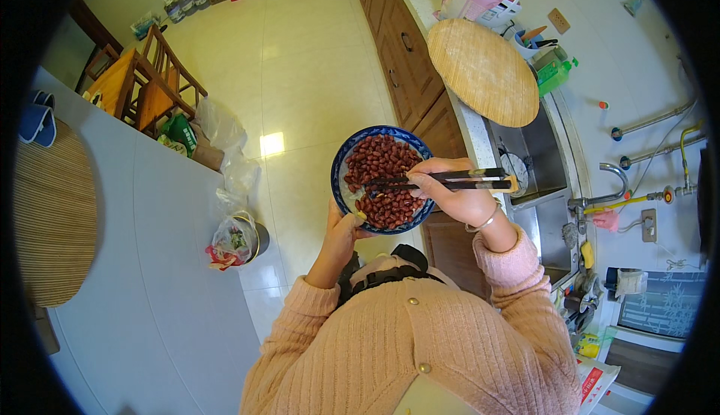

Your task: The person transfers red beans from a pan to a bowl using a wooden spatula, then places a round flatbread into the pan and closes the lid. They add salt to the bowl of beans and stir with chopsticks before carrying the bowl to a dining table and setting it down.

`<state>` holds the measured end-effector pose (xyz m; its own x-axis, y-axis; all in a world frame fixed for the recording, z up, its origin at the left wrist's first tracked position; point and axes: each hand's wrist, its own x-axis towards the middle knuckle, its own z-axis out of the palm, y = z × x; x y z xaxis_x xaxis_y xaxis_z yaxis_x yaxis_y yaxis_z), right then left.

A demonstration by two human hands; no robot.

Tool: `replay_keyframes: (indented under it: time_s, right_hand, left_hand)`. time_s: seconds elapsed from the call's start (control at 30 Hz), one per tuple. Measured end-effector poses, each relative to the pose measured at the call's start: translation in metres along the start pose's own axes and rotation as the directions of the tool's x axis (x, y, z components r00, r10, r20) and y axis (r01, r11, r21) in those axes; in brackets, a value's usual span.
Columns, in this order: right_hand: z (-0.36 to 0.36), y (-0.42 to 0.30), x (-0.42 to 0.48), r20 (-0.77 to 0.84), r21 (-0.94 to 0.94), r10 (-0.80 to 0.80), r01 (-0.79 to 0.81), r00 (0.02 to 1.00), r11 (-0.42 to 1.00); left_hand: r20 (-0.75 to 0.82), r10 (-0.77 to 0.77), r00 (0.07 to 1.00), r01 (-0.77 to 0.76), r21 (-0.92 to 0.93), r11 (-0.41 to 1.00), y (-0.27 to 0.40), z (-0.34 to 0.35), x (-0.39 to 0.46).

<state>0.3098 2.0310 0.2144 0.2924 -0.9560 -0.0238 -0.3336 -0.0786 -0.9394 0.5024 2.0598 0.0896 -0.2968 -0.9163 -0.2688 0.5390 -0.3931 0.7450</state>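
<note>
A round bowl or deep plate with a blue patterned rim (336, 190) is held up in front of my body, above the tiled floor. Reddish-brown peanuts (379, 159) cover most of its pale inside, with a bare patch towards the lower left. My left hand (344, 226) grips the rim from below, its thumb over the edge beside a small yellow piece. In my right hand (453, 190) is a pair of dark chopsticks (472, 179) with lighter ends; their tips reach in among the peanuts near the middle.
To the right runs a counter with a round woven lid (484, 71), a steel double sink (540, 159), a faucet (613, 176) and a green bottle (554, 77). At left are a wooden chair (163, 91), plastic bags and a lined trash bin (256, 237) on the floor.
</note>
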Motion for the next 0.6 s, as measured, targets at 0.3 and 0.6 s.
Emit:
replay_keyframes:
  time_s: [0.3,0.6]
  right_hand:
    - [0.013,0.01,0.007,0.006,-0.044,-0.111,0.111,0.994,0.993]
    - [-0.002,0.001,-0.007,0.248,-0.031,-0.186,0.199,0.951,0.979]
  left_hand:
    - [0.005,-0.003,1.0,0.003,0.007,1.0,-0.001,0.005,0.0]
    - [0.0,-0.003,1.0,0.003,0.001,1.0,-0.002,0.004,0.002]
